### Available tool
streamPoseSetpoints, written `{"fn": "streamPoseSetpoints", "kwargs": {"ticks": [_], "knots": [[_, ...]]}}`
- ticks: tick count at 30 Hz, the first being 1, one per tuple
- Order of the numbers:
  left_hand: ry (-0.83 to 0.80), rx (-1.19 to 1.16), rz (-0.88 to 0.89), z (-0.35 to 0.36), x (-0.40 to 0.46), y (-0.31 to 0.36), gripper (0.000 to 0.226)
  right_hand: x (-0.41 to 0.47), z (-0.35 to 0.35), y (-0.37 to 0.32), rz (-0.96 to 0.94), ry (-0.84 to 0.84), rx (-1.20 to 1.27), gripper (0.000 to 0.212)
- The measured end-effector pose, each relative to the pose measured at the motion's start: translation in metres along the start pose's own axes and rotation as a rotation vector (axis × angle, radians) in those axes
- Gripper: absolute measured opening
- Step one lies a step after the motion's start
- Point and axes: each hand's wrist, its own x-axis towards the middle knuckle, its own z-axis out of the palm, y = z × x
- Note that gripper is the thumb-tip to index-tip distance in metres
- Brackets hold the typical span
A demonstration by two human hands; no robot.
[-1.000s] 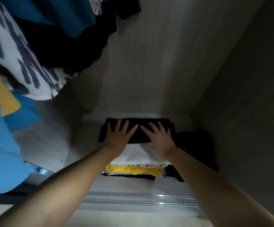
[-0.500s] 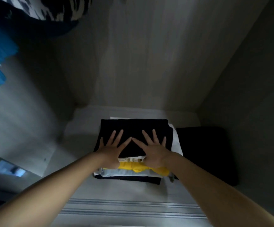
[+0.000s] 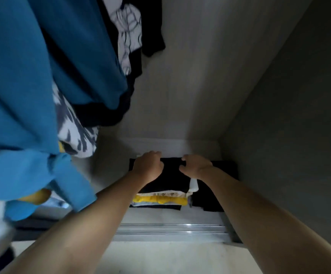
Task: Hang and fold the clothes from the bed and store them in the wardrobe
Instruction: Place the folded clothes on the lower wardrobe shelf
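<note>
Two hands, left and right, grip one black garment (topping one stack).

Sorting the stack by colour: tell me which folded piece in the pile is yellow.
The yellow garment sits low in the folded stack, below the black top piece under both hands and above the black bottom layer.

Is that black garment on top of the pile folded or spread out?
Folded. The black garment lies as a compact rectangle topping the stack of clothes on the wardrobe floor.
</note>
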Motion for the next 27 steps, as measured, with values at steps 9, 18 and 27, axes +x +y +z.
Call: {"fn": "streamPoseSetpoints", "kwargs": {"ticks": [9,18,27], "knots": [[-0.152,-0.002,-0.040,-0.149,-0.061,0.091,0.014,-0.143,-0.143,-0.024,0.072,0.079,0.020,0.038],[-0.032,0.047,0.123,-0.299,-0.092,0.167,0.018,-0.249,-0.253,-0.030,0.127,0.273,-0.030,0.040],[-0.040,0.105,0.362,-0.324,-0.152,0.242,0.026,-0.351,-0.259,-0.015,0.327,0.384,0.029,0.037]]}}
